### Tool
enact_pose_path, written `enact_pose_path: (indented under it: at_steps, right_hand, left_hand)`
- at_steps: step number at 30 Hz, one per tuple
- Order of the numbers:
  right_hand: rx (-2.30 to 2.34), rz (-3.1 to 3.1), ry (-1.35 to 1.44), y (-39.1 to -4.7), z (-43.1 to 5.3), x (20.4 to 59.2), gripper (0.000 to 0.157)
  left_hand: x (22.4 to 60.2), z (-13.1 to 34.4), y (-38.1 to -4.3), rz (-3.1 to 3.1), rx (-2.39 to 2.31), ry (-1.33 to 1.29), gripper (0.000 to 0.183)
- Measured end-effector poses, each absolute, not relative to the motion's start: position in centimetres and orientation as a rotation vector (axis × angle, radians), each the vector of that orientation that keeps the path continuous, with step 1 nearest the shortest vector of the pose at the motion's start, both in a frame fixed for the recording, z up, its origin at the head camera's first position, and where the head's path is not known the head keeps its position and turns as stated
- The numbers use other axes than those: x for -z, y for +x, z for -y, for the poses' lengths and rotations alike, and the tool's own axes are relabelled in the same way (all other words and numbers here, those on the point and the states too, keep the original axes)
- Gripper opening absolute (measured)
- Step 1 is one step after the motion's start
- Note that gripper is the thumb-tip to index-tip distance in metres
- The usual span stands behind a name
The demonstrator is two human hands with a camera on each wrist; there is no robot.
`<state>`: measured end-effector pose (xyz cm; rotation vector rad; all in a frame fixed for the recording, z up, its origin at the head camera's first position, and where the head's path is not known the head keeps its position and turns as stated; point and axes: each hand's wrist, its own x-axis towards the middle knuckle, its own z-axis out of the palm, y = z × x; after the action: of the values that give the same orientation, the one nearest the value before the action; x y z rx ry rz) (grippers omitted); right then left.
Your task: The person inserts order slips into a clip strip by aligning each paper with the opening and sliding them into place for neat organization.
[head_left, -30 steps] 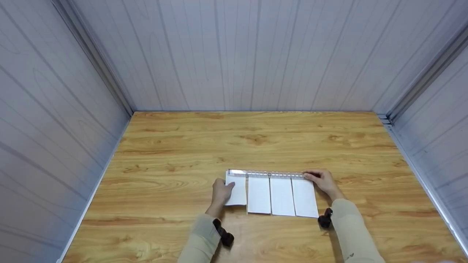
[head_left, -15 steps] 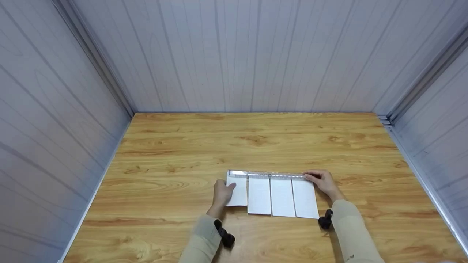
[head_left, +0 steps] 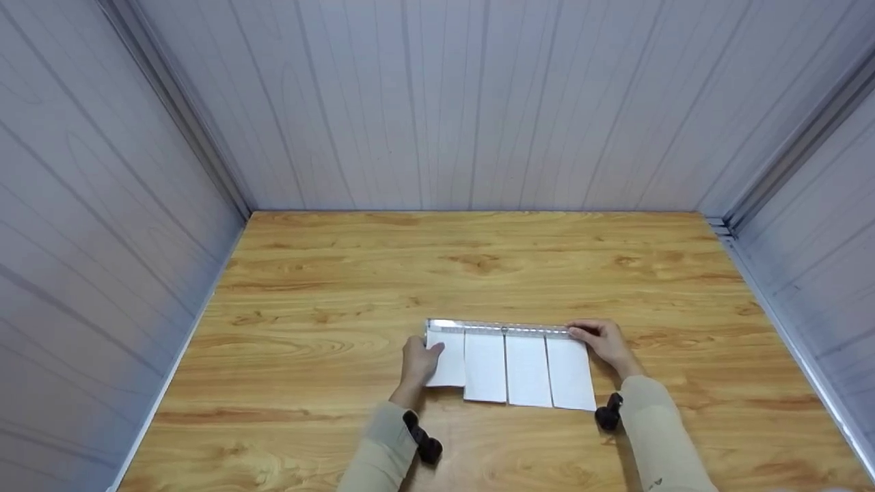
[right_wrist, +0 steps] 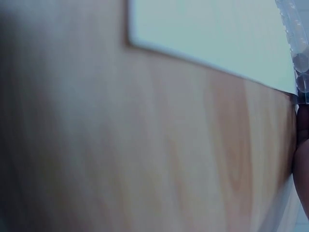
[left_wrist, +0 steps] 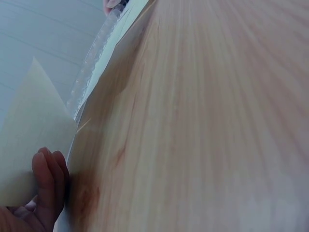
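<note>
My left hand [head_left: 422, 360] pinches the leftmost white paper sheet [head_left: 448, 362] by its left side, thumb on top. In the left wrist view, curled fingers [left_wrist: 46, 179] show against this sheet [left_wrist: 38, 121], which stands tilted up. Its right edge meets or slightly overlaps the second sheet [head_left: 485, 369], and its lower edge sits higher than the others. A third sheet [head_left: 528, 372] and a fourth sheet [head_left: 571, 374] lie in the same row. Across their top edges runs a clear plastic strip [head_left: 504, 329] with rounded shapes along it. My right hand [head_left: 605, 342] holds the strip's right end.
A wood-grain table [head_left: 328, 273] carries everything. Pale panel walls [head_left: 444, 102] rise at the back and both sides. Black wrist devices [head_left: 429, 447] sit at both cuffs.
The leftmost sheet has shifted a little right with my left hand, and the narrow gap beside the second sheet has closed. My right hand and the strip hold nearly the same place.
</note>
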<state>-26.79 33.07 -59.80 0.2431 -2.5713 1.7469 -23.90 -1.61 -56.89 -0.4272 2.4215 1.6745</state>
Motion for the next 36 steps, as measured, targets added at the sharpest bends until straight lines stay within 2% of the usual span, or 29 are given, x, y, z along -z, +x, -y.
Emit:
enact_pose_path:
  at_steps: [9,20,29,36]
  right_hand:
    - [-1.743,2.603,0.193,-25.6,-31.9,57.2,0.018]
    - [-1.710,2.581,0.256,-26.7,-33.0,59.7,0.020]
    - [-1.732,2.592,0.197,-26.6,-33.0,59.7,0.020]
    - [-1.769,2.586,0.219,-26.7,-33.1,59.8,0.022]
  left_hand:
    - [57.2,1.8,-23.9,-2.423,-1.674,-0.371,0.023]
    - [57.0,2.3,-23.5,-2.527,-1.661,-0.267,0.019]
    - [57.2,3.4,-23.0,-2.670,-1.654,-0.151,0.036]
    - [56.0,4.5,-22.6,-2.787,-1.408,-0.207,0.022]
